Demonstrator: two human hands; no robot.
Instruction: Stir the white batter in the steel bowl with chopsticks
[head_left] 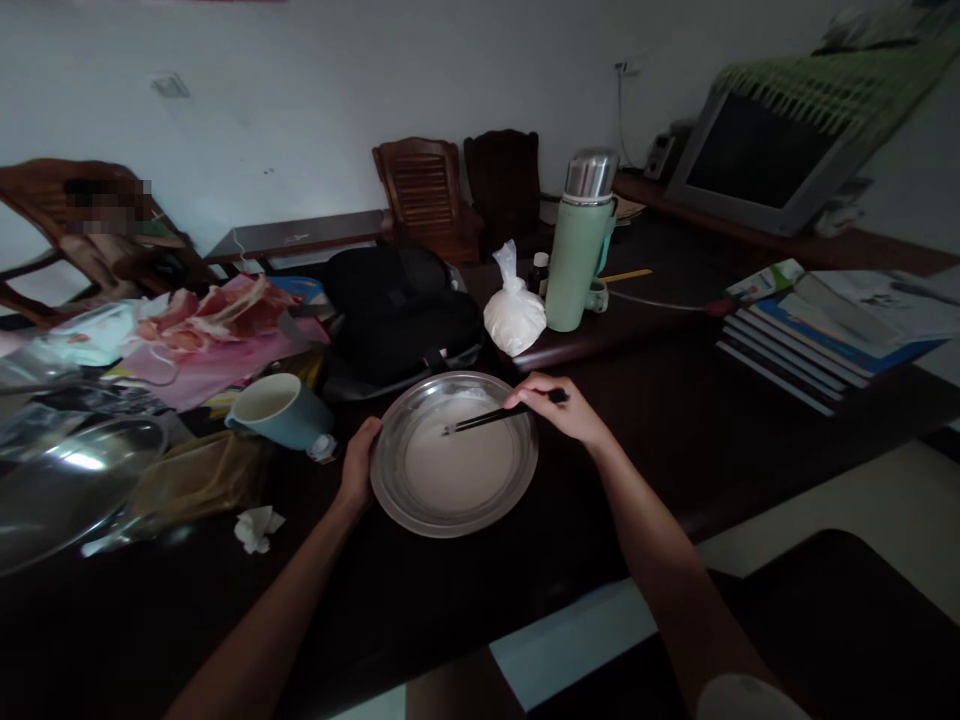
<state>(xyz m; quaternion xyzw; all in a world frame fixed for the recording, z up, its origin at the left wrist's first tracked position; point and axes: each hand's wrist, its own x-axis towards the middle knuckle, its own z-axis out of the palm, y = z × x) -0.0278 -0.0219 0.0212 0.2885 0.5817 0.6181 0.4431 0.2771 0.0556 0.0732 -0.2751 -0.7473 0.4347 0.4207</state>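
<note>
A round metal basin [455, 526] sits on the dark table in front of me, with a pale, milky liquid or batter [461, 465] inside. My left hand [360, 465] grips the basin's left rim; some of its fingers are hidden behind the side. Above the right rim, my right hand [559, 405] is closed around a pair of dark chopsticks [487, 416]. Their tips point left and reach the pale mixture near its middle. Just behind the basin stands a knotted clear bag of white powder [515, 318].
A green thermos [576, 260] rises beside the bag, with a small dark bottle [539, 272] behind. Left are a blue mug [281, 412], a crumpled tissue [259, 528], a metal lid or bowl [75, 480] and a black bag [405, 320]. Stacked books [832, 330] lie right.
</note>
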